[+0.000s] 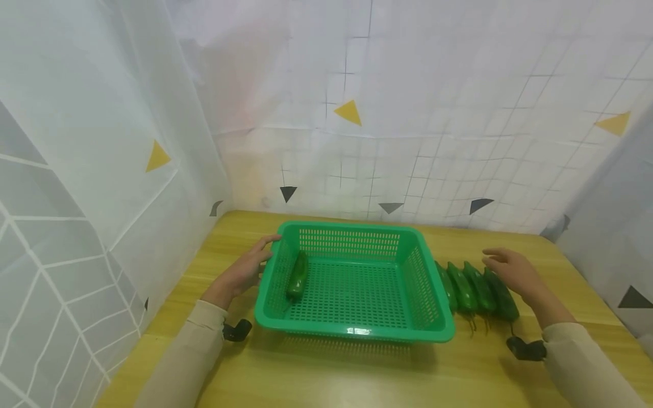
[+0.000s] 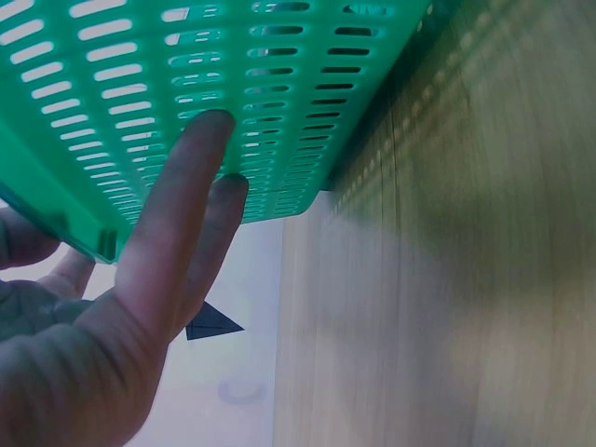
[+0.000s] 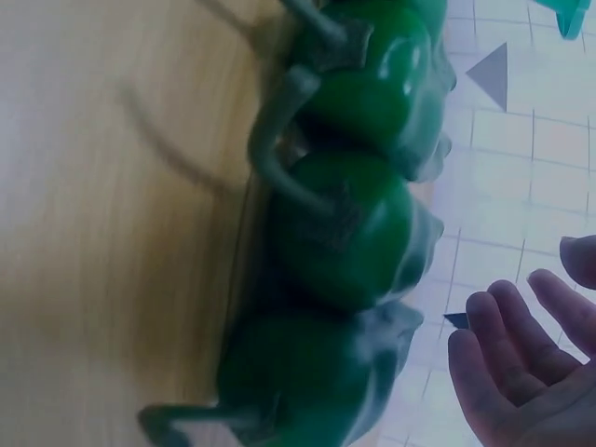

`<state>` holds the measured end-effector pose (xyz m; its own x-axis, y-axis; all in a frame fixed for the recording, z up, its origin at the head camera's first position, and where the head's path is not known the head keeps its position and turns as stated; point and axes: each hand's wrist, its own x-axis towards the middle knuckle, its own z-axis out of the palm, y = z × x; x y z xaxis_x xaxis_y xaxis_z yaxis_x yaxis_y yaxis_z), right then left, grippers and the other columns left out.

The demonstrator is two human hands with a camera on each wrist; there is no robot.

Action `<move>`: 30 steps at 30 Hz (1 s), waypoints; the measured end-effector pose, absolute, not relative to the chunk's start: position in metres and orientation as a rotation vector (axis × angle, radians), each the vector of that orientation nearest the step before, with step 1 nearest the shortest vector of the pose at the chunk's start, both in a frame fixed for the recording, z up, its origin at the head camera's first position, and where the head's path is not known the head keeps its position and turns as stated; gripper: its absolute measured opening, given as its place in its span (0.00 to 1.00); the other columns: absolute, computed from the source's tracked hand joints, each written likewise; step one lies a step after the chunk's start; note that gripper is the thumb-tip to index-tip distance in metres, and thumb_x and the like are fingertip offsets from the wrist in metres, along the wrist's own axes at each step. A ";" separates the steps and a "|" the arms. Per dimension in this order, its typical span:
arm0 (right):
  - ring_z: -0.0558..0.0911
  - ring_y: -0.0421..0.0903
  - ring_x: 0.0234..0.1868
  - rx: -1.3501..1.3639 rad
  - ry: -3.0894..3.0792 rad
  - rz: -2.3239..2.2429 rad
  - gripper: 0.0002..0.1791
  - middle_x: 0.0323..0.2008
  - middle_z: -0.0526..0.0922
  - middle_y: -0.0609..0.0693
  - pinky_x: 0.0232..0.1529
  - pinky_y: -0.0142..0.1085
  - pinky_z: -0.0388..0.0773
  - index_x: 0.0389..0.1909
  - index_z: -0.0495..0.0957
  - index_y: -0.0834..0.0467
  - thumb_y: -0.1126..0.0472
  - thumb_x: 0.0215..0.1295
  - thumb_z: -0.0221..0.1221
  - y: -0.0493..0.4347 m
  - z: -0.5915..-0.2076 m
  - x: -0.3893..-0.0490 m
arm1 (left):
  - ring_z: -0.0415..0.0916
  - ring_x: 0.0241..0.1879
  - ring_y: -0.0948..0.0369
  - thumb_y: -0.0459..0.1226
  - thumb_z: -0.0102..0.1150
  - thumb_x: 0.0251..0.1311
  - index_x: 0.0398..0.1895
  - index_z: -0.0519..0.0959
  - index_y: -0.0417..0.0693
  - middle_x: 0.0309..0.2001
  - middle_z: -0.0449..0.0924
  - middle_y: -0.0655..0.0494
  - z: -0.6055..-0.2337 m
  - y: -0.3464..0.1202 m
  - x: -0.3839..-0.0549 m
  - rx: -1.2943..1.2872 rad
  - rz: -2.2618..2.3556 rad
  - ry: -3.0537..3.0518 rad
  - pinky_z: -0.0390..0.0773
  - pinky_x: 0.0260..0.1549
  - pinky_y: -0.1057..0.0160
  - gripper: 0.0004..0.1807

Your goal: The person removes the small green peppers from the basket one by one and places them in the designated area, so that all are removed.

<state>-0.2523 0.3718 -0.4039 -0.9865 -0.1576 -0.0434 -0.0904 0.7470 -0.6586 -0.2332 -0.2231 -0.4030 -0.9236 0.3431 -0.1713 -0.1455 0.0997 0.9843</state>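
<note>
A green plastic basket [image 1: 357,334] with slotted walls stands on the table. My left hand [image 1: 242,272] is at its left side, fingertips up at the rim. In the left wrist view two nearly straight fingers [image 2: 172,223] lie against the slotted wall. One green pepper [image 1: 298,277] lies inside the basket near its left wall. Several more green peppers [image 1: 463,289] lie side by side to the right of the basket, stems toward me. My right hand [image 1: 515,275] hovers by the far end of the rightmost pepper [image 1: 502,297], fingers loosely bent with nothing in them.
The wood-patterned table [image 1: 357,374] ends at the back against a white sheet [image 1: 408,141] with grid lines and triangles. Similar sheeting hangs at the left and right sides.
</note>
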 end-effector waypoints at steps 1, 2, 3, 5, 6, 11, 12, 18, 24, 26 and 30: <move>0.67 0.79 0.61 -0.208 2.848 -1.067 0.35 0.64 0.66 0.80 0.53 0.67 0.72 0.71 0.59 0.74 0.48 0.82 0.43 0.370 -0.403 -0.252 | 0.72 0.58 0.39 0.41 0.39 0.78 0.79 0.52 0.61 0.68 0.63 0.38 -0.403 -0.223 -0.233 0.196 1.883 2.027 0.81 0.44 0.47 0.28; 0.67 0.78 0.61 -0.215 2.847 -1.073 0.35 0.64 0.66 0.80 0.52 0.67 0.72 0.71 0.60 0.74 0.47 0.82 0.43 0.369 -0.402 -0.253 | 0.72 0.58 0.39 0.41 0.39 0.78 0.79 0.52 0.61 0.68 0.63 0.38 -0.403 -0.223 -0.233 0.197 1.883 2.025 0.81 0.44 0.47 0.28; 0.67 0.78 0.61 -0.223 2.848 -1.078 0.34 0.64 0.66 0.80 0.53 0.67 0.72 0.72 0.60 0.74 0.48 0.82 0.43 0.367 -0.402 -0.253 | 0.72 0.58 0.40 0.41 0.40 0.78 0.79 0.52 0.61 0.68 0.63 0.38 -0.403 -0.223 -0.233 0.199 1.884 2.025 0.81 0.44 0.47 0.28; 0.68 0.78 0.61 -0.241 2.852 -1.083 0.34 0.64 0.66 0.80 0.52 0.67 0.72 0.72 0.60 0.73 0.47 0.82 0.43 0.365 -0.401 -0.255 | 0.72 0.58 0.39 0.41 0.39 0.78 0.79 0.52 0.61 0.68 0.63 0.38 -0.403 -0.223 -0.233 0.200 1.885 2.026 0.81 0.44 0.47 0.28; 0.68 0.78 0.60 -0.251 2.855 -1.084 0.34 0.64 0.66 0.80 0.51 0.66 0.73 0.72 0.60 0.73 0.48 0.82 0.43 0.364 -0.400 -0.255 | 0.72 0.58 0.39 0.41 0.39 0.78 0.79 0.52 0.61 0.68 0.63 0.39 -0.403 -0.223 -0.233 0.201 1.885 2.026 0.81 0.44 0.46 0.28; 0.72 0.75 0.58 -0.283 2.876 -1.077 0.33 0.63 0.68 0.79 0.49 0.65 0.74 0.72 0.61 0.73 0.49 0.82 0.43 0.357 -0.397 -0.258 | 0.72 0.58 0.39 0.40 0.39 0.79 0.78 0.52 0.61 0.68 0.63 0.40 -0.403 -0.223 -0.234 0.200 1.883 2.028 0.81 0.45 0.47 0.28; 0.73 0.74 0.58 -0.288 2.875 -1.081 0.32 0.63 0.69 0.78 0.49 0.64 0.75 0.72 0.61 0.73 0.50 0.82 0.43 0.355 -0.396 -0.258 | 0.72 0.58 0.39 0.40 0.39 0.79 0.78 0.52 0.61 0.68 0.63 0.39 -0.403 -0.223 -0.234 0.201 1.883 2.028 0.81 0.44 0.47 0.28; 0.77 0.72 0.55 -0.328 2.883 -1.080 0.32 0.63 0.69 0.78 0.48 0.60 0.78 0.72 0.61 0.72 0.51 0.82 0.44 0.342 -0.391 -0.260 | 0.72 0.58 0.39 0.40 0.39 0.79 0.79 0.52 0.62 0.68 0.62 0.40 -0.403 -0.223 -0.234 0.196 1.883 2.029 0.81 0.45 0.47 0.28; 0.75 0.73 0.58 -0.379 2.882 -1.114 0.33 0.63 0.70 0.76 0.51 0.61 0.77 0.72 0.63 0.71 0.47 0.81 0.46 0.333 -0.386 -0.263 | 0.70 0.60 0.39 0.40 0.39 0.78 0.78 0.52 0.62 0.69 0.62 0.42 -0.404 -0.223 -0.234 0.184 1.883 2.030 0.80 0.47 0.47 0.28; 0.76 0.73 0.58 -0.404 2.898 -1.113 0.32 0.62 0.72 0.75 0.51 0.61 0.78 0.71 0.64 0.70 0.48 0.81 0.46 0.329 -0.383 -0.265 | 0.70 0.61 0.40 0.40 0.40 0.78 0.78 0.52 0.62 0.69 0.62 0.42 -0.403 -0.223 -0.234 0.176 1.882 2.033 0.80 0.47 0.47 0.28; 0.76 0.72 0.57 -0.462 2.928 -1.097 0.30 0.61 0.74 0.74 0.50 0.60 0.79 0.70 0.66 0.70 0.50 0.81 0.47 0.321 -0.377 -0.267 | 0.71 0.60 0.41 0.40 0.40 0.78 0.78 0.52 0.63 0.69 0.62 0.42 -0.403 -0.223 -0.234 0.172 1.878 2.038 0.80 0.47 0.47 0.28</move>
